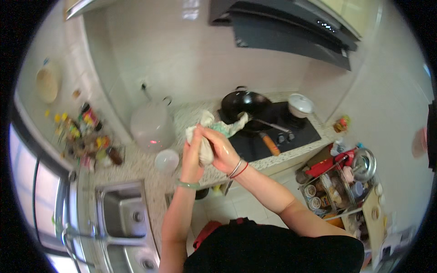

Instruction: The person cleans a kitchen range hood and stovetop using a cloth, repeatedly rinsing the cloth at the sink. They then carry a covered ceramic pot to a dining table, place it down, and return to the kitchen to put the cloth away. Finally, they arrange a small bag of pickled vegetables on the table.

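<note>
A crumpled white cloth (pixel 206 153) with a pale green patterned part is bunched between my two hands, held up in front of the counter. My left hand (pixel 193 156), below a green bangle, grips it from the left. Pressed against its other side is my right hand (pixel 221 149), with a silver bangle and a red cord at the wrist. A loose end of the cloth spreads out toward the stove, beyond my fingers. Just left of my left hand stands a white bowl (pixel 166 161) on the speckled counter. Part of the cloth is hidden inside my grip.
A black wok (pixel 246 103) and a wooden-handled pan (pixel 270 144) stand on the black stove (pixel 298 132). Nearby is a lidded white pot (pixel 300 105). The range hood (pixel 291 38) hangs above. A double sink (pixel 123 211) lies at left, a loaded rack (pixel 334 189) at right.
</note>
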A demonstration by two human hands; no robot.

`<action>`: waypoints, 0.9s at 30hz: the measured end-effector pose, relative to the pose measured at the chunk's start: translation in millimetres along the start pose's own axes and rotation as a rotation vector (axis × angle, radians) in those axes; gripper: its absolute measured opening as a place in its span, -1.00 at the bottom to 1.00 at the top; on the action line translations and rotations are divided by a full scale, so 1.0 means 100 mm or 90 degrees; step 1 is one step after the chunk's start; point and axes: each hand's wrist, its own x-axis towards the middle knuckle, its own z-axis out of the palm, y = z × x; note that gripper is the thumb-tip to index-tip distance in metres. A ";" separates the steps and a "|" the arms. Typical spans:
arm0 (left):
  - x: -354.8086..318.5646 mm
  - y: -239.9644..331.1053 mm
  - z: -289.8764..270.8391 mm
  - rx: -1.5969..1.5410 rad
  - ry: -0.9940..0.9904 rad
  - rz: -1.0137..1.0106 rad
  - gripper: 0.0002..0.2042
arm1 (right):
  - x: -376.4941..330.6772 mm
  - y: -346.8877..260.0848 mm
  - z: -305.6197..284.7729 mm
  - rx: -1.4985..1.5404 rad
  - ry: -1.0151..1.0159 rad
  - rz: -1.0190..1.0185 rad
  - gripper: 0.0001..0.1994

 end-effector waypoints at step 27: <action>1.76 -1.47 4.11 -0.322 -0.388 -0.172 -0.75 | -0.17 -4.56 -1.73 -1.308 0.709 -0.637 -0.39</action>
